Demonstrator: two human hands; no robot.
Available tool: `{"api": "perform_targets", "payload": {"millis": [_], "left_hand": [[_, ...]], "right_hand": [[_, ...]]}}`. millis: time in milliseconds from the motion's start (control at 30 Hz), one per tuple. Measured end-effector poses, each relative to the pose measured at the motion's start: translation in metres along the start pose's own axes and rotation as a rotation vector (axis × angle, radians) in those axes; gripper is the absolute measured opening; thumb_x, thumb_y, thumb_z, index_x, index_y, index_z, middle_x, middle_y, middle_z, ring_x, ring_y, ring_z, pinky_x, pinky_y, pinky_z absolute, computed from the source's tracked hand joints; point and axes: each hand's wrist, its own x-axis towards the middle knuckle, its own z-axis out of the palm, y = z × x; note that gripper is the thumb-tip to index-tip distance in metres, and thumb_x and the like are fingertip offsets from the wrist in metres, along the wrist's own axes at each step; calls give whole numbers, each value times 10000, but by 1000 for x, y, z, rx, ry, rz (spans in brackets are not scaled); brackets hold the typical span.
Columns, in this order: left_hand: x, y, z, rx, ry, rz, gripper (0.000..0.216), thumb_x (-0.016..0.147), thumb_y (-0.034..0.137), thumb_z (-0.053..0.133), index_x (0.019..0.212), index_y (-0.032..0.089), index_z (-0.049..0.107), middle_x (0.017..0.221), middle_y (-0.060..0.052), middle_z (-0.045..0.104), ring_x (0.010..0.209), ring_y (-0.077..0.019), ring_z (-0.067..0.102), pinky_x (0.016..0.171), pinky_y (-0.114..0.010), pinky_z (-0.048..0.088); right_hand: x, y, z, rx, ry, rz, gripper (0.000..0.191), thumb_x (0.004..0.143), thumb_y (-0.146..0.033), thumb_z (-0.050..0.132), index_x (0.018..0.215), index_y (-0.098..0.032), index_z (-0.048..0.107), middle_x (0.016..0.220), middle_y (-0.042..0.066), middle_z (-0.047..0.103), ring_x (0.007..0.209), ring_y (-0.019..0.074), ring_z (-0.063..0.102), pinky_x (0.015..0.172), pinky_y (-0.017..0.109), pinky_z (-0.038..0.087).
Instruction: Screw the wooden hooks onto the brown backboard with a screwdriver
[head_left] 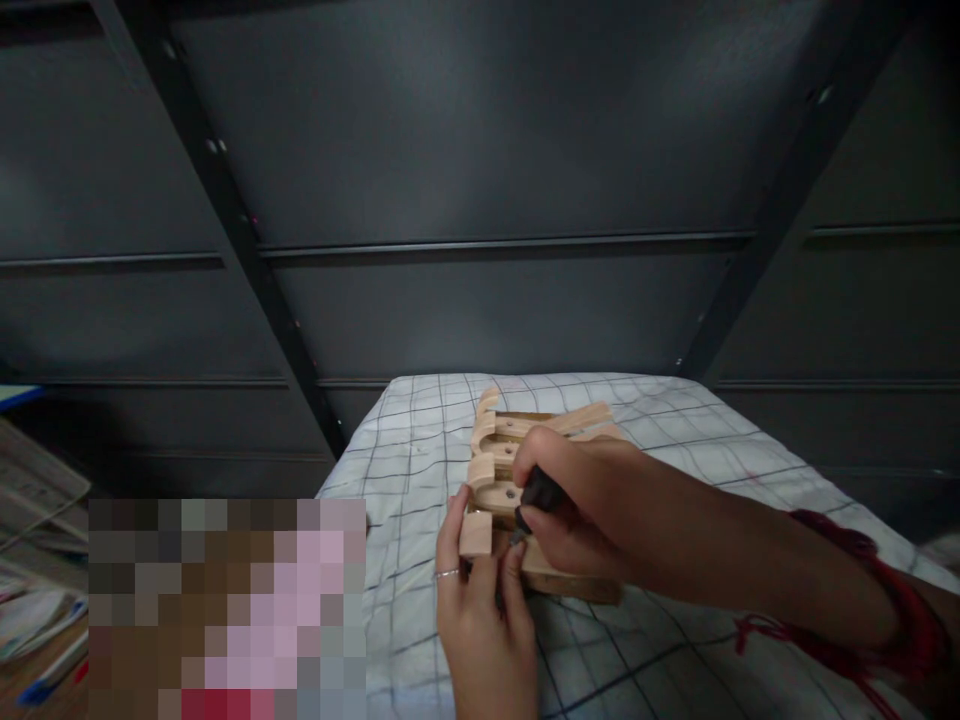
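A pale wooden assembly point(504, 452) made of curved slotted pieces with small holes lies on a white checked cloth point(420, 470). My left hand point(484, 620), a ring on one finger, pinches the near end of a wooden piece from below. My right hand point(577, 500) reaches in from the right and is closed round a dark-handled tool point(536, 497), whose tip points down at the wood close to my left fingers. Red cord is wound around my right wrist point(892, 600).
The cloth covers a padded surface that ends at a dark panelled wall point(480, 200) with slanted metal bars. Papers and pens point(37, 600) lie at the far left. A blurred patch sits at the lower left.
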Motion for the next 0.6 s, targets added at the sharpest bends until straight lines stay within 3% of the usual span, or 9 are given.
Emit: {"api": "perform_targets", "payload": {"millis": [133,333,600], "left_hand": [[1,-1,-3,12,-61,36,244,795,147,441,974,212,594,1292,-76,408,1120,-229,468,872,-365,469],[1,2,-1,-2,-7,19,213,800,137,429,911,160,609,1257,-108,436,1077,-226,503,859,-341,477],[1,3,-2,19,-39,8,208,801,141,422,904,165,601,1254,-122,429,1049,-242,516,818,-388,492]], "right_hand": [[-2,-2,0,28,7,26,118,671,-115,414,666,-216,354,561,-34,499,470,96,434,444,190,311],[-6,-2,5,37,7,45,107,681,-110,407,708,-208,372,585,-31,501,487,96,446,460,190,313],[-6,-2,8,47,-12,94,68,722,-171,411,745,-212,361,594,-31,498,507,105,456,467,196,319]]}}
